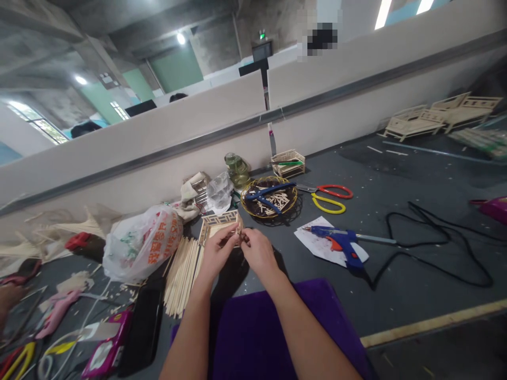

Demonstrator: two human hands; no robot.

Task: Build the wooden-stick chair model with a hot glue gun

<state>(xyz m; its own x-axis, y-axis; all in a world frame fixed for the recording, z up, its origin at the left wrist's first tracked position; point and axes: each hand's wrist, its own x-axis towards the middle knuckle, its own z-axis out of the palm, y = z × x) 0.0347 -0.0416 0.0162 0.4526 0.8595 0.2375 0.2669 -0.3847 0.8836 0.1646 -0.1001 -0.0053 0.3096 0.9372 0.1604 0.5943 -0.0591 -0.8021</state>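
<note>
Stick frame [214, 228] adjoins left hand [216, 248] and right hand [258, 252] (both curled).

Ceiling: you get light from small round white lamps [181, 38] and long bright strip lights [383, 14], burnt out against dim grey concrete.
Window: at your left, tall dark-barred panes [37, 121] glare pale, with little detail.
Tabletop: your matt dark-grey work surface [380, 200] is moderately lit.
Shadows: dark patches lie below your bare left hand [222, 243] and bare right hand [257, 250], and beside the round yellow-rimmed wire basket [247, 210].
Fingertips: detail between them is too small and soft to read.
Edges: wide-angle stretch smears the pale stick bundle [481, 141] at far right.
Mosaic: coarse squares hide a top patch.
</note>
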